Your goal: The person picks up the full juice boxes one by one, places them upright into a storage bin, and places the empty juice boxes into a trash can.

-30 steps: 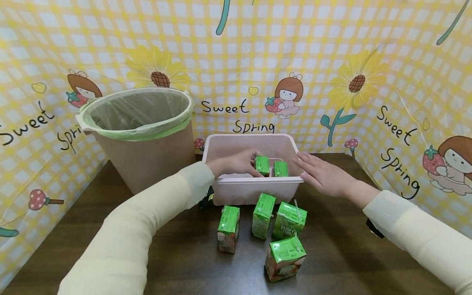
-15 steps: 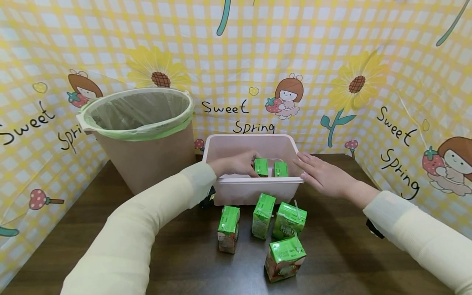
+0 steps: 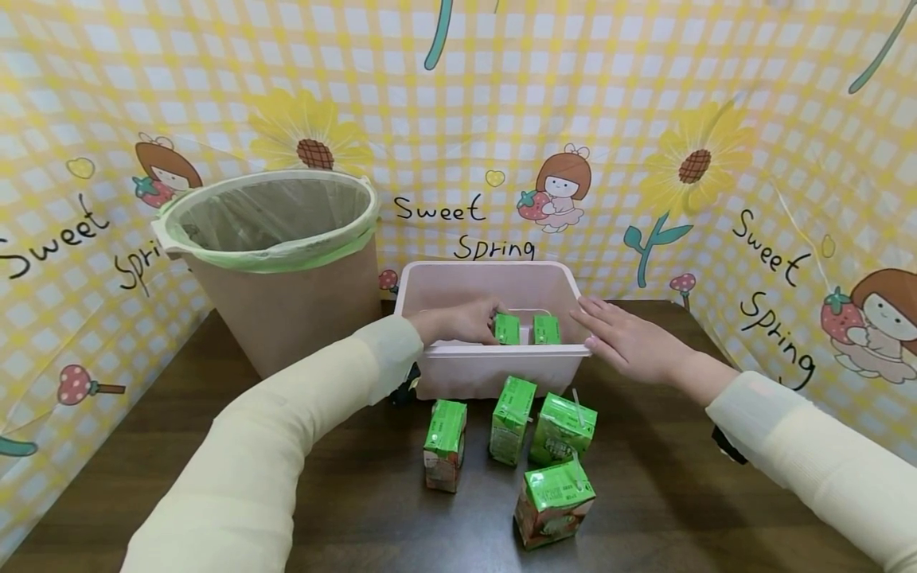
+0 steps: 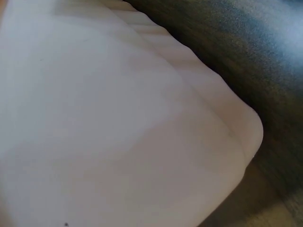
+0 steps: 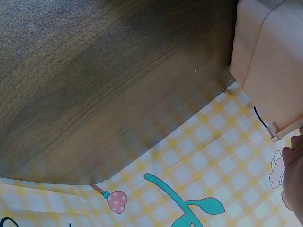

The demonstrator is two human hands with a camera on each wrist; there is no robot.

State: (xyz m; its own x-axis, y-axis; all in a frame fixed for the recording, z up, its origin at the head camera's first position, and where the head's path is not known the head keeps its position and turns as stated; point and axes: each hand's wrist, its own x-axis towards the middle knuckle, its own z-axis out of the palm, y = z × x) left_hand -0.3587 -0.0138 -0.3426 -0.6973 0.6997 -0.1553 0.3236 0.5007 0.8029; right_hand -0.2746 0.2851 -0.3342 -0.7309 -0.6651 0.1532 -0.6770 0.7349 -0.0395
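Note:
Inside the pale pink plastic bin (image 3: 500, 374), two green-topped juice boxes stand side by side. My left hand (image 3: 464, 321) reaches over the front rim and grips the left juice box (image 3: 507, 329); the fingertips are partly hidden. The other juice box (image 3: 546, 329) stands just to the right, apart from it. My right hand (image 3: 630, 333) rests with straight fingers against the bin's right rim. In the right wrist view, fingers (image 5: 294, 153) show beside the bin's rim. The left wrist view is filled mostly by the bin's outer wall (image 4: 118, 104).
Several juice boxes, among them one at the left (image 3: 445, 446) and one nearest me (image 3: 555, 505), stand on the dark wooden table (image 3: 358, 509). A tall brown trash can (image 3: 301, 310) with a liner stands at the left. Checked cloth (image 3: 458, 103) hangs behind.
The left juice box has gone lower into the bin and slightly left, with my left hand on it. My right hand stays at the rim.

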